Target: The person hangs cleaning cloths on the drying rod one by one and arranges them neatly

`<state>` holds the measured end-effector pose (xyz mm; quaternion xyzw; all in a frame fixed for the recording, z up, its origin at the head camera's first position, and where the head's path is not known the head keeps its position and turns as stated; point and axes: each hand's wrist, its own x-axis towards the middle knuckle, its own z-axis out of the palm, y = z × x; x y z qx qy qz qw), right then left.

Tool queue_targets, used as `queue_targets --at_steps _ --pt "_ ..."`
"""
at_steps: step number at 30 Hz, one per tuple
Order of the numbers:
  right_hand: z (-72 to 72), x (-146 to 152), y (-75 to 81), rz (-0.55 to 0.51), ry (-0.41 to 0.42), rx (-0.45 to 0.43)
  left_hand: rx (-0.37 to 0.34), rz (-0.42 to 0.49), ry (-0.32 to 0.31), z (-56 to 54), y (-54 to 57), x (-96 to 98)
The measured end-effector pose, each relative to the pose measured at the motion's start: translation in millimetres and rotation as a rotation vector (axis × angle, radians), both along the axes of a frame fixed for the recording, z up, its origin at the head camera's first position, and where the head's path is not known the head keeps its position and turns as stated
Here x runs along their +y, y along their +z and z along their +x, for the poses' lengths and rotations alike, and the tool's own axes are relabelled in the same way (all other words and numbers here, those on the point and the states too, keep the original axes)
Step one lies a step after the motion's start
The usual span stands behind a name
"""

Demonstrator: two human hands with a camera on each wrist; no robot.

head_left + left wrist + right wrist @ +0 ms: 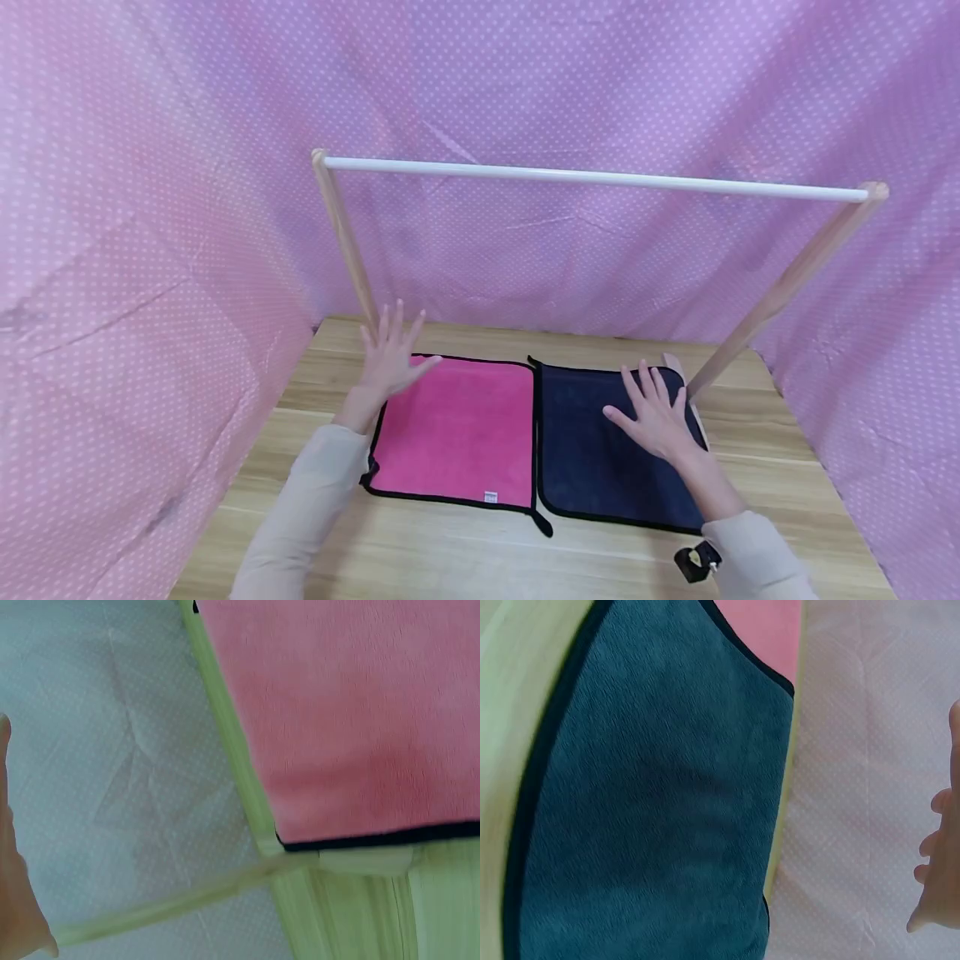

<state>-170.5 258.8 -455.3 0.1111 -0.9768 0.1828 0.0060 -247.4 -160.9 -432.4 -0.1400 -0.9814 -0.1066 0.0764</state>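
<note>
Pink towel (457, 429) and dark towel (592, 458) lie flat near the table's (435, 554) back edge — likely light, soft, floppy, best pinched by the corners; left hand (389, 362) and right hand (657, 421), fingers spread, hold nothing.

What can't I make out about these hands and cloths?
Head view: print on the label of the pink cloth, too small.
Head view: its far left corner, behind the left hand.
Left wrist view: most of the left hand, beyond the left edge.
Right wrist view: part of the right hand, beyond the right edge.
</note>
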Motion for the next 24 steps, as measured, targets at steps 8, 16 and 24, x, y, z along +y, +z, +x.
queue_targets --at_steps 8,16,24 --pt "3.5 -21.9 -14.9 -0.062 0.035 -0.019 0.203 0.053 0.057 -5.2 12.1 -28.1" --pt "4.1 -52.8 -31.7 -0.17 0.092 -0.062 0.359 0.187 0.082 -15.0 26.5 -54.8" --pt "5.7 -80.2 -49.1 -0.447 0.233 -0.18 0.46 0.266 -0.028 -31.1 37.2 -70.8"
